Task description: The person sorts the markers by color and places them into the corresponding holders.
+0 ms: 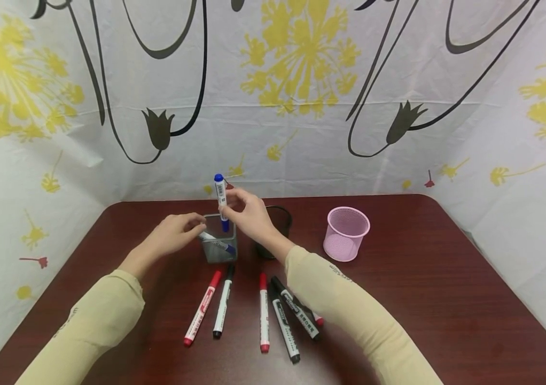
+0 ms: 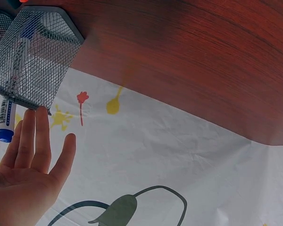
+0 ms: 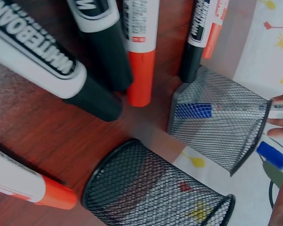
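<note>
My right hand (image 1: 250, 215) pinches a blue whiteboard marker (image 1: 221, 193) between thumb and fingers. That marker stands nearly upright, its lower blue end over the opening of a square grey mesh holder (image 1: 215, 254). A second blue marker (image 2: 7, 117) leans inside the holder, one end sticking out past the rim. My left hand (image 1: 172, 233) is at the holder's left side. In the left wrist view its fingers (image 2: 42, 136) are straight, the tips right at the rim, and the thumb is just beside the leaning marker's protruding end.
A black round mesh cup (image 3: 146, 183) stands right of the holder, partly behind my right forearm. Farther right is a pink mesh cup (image 1: 342, 243). Several red and black markers, including a red marker (image 1: 202, 310) and a black marker (image 1: 285, 327), lie on the table in front.
</note>
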